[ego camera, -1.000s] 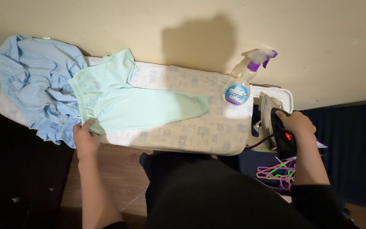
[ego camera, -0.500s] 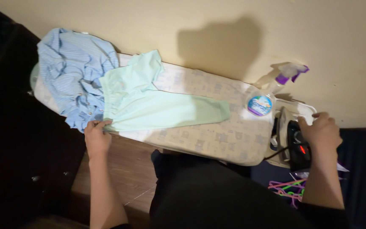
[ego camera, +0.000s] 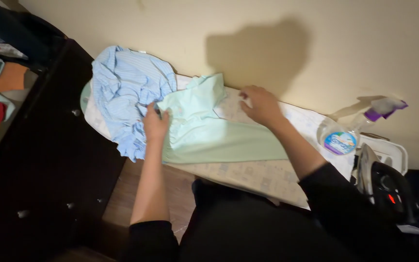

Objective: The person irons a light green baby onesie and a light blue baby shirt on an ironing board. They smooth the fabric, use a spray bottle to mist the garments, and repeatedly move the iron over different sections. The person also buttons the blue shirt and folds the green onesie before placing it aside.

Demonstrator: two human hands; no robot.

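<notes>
A pale mint garment (ego camera: 209, 131) lies creased across the ironing board (ego camera: 263, 177), beside a crumpled blue striped shirt (ego camera: 127, 90). The left hand (ego camera: 156, 123) pinches its edge; the right hand (ego camera: 262, 104) rests flat, fingers spread. The black iron (ego camera: 389, 191) is partly cut off.

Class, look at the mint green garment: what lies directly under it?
The mint green garment lies on the patterned ironing board, whose cover shows along the near edge. Its left end meets the crumpled blue striped garment; whether they overlap is hidden by the left hand.
</notes>
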